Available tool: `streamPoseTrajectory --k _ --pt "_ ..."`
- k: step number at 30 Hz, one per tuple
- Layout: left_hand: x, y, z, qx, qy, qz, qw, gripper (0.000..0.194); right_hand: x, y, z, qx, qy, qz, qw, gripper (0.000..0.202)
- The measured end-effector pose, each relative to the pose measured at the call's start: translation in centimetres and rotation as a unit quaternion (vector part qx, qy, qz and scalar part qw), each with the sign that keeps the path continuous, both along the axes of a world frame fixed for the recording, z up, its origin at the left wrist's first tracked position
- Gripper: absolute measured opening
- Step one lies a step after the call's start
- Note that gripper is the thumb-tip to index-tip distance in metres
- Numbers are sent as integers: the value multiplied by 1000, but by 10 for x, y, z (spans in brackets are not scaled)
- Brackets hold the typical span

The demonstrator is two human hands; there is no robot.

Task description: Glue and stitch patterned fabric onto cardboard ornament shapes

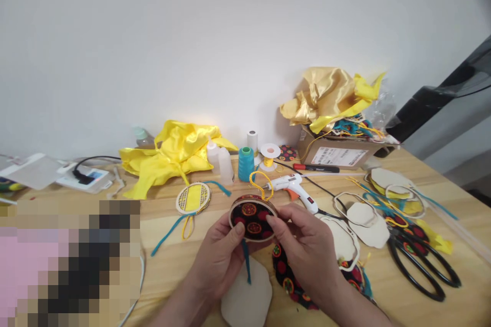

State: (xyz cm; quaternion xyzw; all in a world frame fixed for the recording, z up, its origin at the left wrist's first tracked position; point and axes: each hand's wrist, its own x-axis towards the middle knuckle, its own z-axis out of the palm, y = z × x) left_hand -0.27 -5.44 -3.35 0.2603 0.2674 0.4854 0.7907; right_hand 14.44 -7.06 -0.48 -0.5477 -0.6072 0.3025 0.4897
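Between my two hands is a round wood-rimmed ornament point(253, 218) faced with dark patterned fabric. A yellow cord loop rises from its top, and a teal ribbon point(246, 263) hangs from its bottom. My left hand point(220, 250) grips the left edge with the thumb on the fabric. On the right edge, my right hand point(307, 245) pinches the rim, thumb in front. Below the ornament lies a pale wooden plate point(247, 296) with rounded corners. Dark patterned fabric point(286, 278) lies partly under my right hand. Both hands' rear fingers are mostly hidden.
A white glue gun point(293, 186) lies behind my hands, near a teal thread spool point(246, 164). Black-handled scissors point(416, 265) rest at the right among wooden cutouts. A lattice ornament point(194, 198) lies left. Yellow satin point(172, 150) and a cardboard box point(333, 150) stand along the wall.
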Motion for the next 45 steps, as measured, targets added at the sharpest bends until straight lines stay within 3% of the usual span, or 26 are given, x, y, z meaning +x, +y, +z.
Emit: streamPoseTrajectory --k 9,13,15,18,21,26,33,38,42,45 --pt "-4 -1 4 -40 72 23 996 15 -4 -9 2 -18 -5 28 999 12" --pt "-6 2 7 -54 80 31 995 18 17 3 12 -15 -107 20 994 18" --pt "-7 4 8 -64 81 43 994 22 34 19 14 -12 -232 -44 972 24" --pt "-11 8 8 -78 89 60 991 25 56 46 10 -138 -441 -49 886 25" --pt "-15 12 5 -72 89 66 991 25 67 68 -1 -200 -470 -30 859 25" --pt "-23 18 1 -64 71 79 992 27 74 80 -13 -225 -469 -2 854 20" --pt "-24 22 1 -73 68 98 990 28 76 73 -7 -226 -454 -7 862 20" --pt "-23 22 -1 -79 68 99 990 29 81 51 4 -188 -407 -17 893 20" --pt "-22 20 -2 -80 71 91 990 28 87 30 11 -148 -256 -21 955 20" --pt "-22 20 -3 -80 71 77 991 26 88 19 17 -129 -88 4 988 22"
